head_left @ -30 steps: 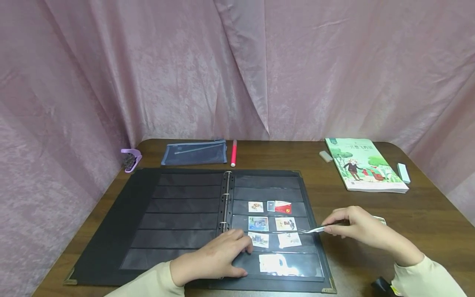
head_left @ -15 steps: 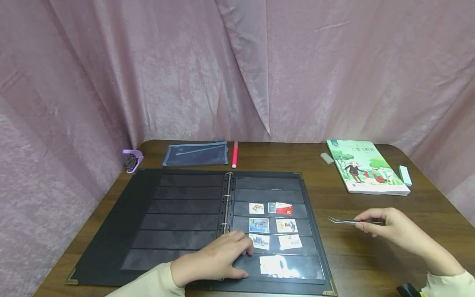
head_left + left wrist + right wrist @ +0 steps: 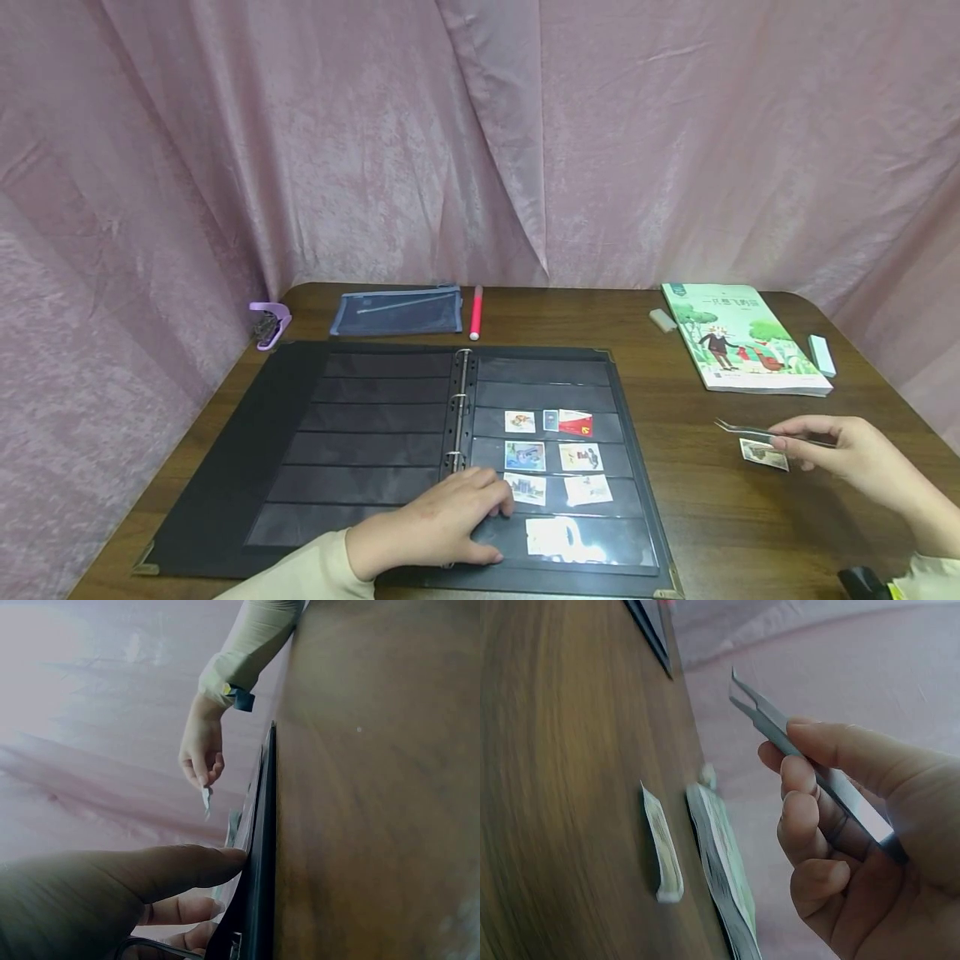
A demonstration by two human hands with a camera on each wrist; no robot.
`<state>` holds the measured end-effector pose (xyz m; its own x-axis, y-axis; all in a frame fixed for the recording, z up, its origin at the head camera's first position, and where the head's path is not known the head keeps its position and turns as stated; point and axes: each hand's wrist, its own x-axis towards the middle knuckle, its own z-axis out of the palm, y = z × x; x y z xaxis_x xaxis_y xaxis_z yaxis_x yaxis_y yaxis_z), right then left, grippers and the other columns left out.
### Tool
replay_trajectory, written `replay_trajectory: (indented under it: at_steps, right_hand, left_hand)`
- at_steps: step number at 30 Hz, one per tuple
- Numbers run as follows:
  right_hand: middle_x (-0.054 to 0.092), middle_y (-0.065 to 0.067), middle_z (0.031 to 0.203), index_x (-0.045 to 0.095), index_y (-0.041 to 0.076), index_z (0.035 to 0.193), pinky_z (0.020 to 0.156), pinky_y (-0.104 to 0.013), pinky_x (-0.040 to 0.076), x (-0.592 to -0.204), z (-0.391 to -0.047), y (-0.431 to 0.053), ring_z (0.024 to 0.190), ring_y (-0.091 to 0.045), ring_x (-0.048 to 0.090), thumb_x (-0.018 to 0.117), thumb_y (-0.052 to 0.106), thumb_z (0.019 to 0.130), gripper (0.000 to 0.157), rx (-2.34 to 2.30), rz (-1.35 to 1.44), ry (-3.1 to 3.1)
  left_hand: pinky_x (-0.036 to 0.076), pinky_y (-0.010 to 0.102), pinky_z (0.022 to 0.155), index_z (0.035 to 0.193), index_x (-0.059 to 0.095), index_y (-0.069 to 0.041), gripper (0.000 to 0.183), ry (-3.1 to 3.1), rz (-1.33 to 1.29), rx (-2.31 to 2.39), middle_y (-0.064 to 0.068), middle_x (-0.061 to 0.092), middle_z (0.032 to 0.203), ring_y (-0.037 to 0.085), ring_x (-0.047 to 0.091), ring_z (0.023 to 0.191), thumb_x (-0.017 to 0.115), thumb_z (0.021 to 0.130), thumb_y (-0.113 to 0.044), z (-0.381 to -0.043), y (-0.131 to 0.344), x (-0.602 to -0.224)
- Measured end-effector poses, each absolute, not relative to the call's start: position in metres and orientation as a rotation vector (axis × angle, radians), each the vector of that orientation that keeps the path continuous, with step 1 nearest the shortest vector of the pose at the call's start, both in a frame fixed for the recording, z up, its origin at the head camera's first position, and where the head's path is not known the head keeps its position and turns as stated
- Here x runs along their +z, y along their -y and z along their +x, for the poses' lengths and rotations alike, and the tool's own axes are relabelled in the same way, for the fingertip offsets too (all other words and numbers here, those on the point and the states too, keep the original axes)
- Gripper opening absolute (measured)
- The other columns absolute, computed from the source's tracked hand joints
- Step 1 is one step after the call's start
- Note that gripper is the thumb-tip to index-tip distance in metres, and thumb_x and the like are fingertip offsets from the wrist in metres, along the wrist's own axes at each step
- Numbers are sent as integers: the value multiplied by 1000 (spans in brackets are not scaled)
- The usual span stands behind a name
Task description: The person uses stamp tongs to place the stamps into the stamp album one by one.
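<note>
A black stamp album (image 3: 210,467) lies spread on the table, ring binding in the middle. Its right page carries several stamps (image 3: 524,456) in clear strips; glare covers the lowest one. My left hand (image 3: 442,517) rests on the lower part of that page by the rings, and in the left wrist view its thumb (image 3: 195,864) touches the page. To the right of the album, my right hand (image 3: 855,454) pinches metal tweezers (image 3: 780,735) with bent tips slightly apart and nothing between them. A loose, slightly curled stamp (image 3: 763,454) lies on the table just under the tweezers.
Behind the album are a blue zip pouch (image 3: 397,312), a pink marker (image 3: 476,312) and a purple clip-like item (image 3: 270,325). Back right, a green-covered book (image 3: 742,337) lies between an eraser (image 3: 663,321) and a small white block (image 3: 821,356). A pink curtain (image 3: 480,142) hangs behind.
The right hand has drawn back rightward from the album page with the tweezers, uncovering the loose stamp on the table. The left hand has stayed in place.
</note>
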<state>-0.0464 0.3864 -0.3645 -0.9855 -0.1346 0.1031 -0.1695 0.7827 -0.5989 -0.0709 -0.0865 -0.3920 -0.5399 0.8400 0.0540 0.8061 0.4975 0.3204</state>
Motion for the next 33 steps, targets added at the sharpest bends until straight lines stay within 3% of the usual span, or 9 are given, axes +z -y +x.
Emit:
replay_trajectory:
  at_steps: [13,17,26,33]
  right_hand:
    - [61,17,72,65,8,98,52,-19,40,-373,-36,-428,60,-2,50,59,15,86,15,881,60,2938]
    - [57,16,67,66,19,91,49,-19,36,-380,-32,-441,58,0,46,58,14,86,11,843,39,2936]
    - [49,13,59,57,45,76,40,-19,37,-396,-22,-469,46,-4,45,57,12,86,34,1022,-99,2923]
    - [46,13,57,56,48,77,37,-20,35,-405,-17,-477,44,-5,42,56,11,87,39,1079,-118,2938]
  left_hand:
    - [36,16,73,96,50,-24,36,-2621,1443,471,-13,44,83,0,38,79,71,71,-40,-71,87,-392]
    - [37,17,73,96,50,-24,36,-2623,1449,473,-13,44,84,0,39,79,72,71,-40,-71,87,-392]
    - [37,17,73,96,50,-24,37,-2627,1458,461,-14,44,83,0,39,79,71,70,-40,-72,86,-393]
    - [37,17,74,95,50,-24,37,-2625,1448,461,-13,44,83,0,39,79,71,71,-40,-72,86,-393]
